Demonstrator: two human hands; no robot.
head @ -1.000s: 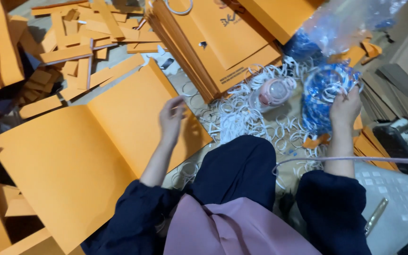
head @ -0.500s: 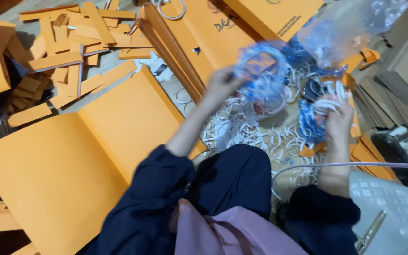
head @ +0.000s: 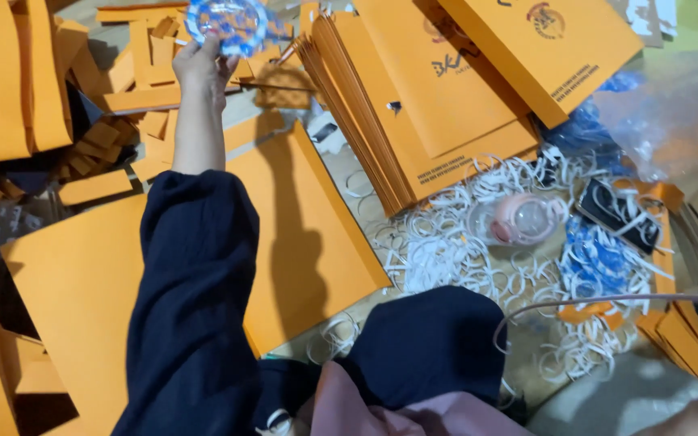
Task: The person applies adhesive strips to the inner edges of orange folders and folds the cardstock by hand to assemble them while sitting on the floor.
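Blue-and-clear bundle of loops [head: 232, 23] sits at the top edge of view, pinched in your left hand [head: 201, 66], fingers closed on its lower rim, arm stretched far forward in a dark sleeve [head: 191, 299]. Your right hand is out of view, so its state can't be told. Count: one large orange sheet [head: 317, 242] lies flat under your arm; one fanned stack of orange folders [head: 414, 121] stands right of it, too many to number. One pink-lidded clear jar [head: 523, 220] rests among loose white paper loops [head: 446, 258], uncounted. One dark tray [head: 620, 214] sits beside the jar. Orange strips [head: 123, 105] crowd the upper left. Open room: only the sheet itself; every border is cluttered.
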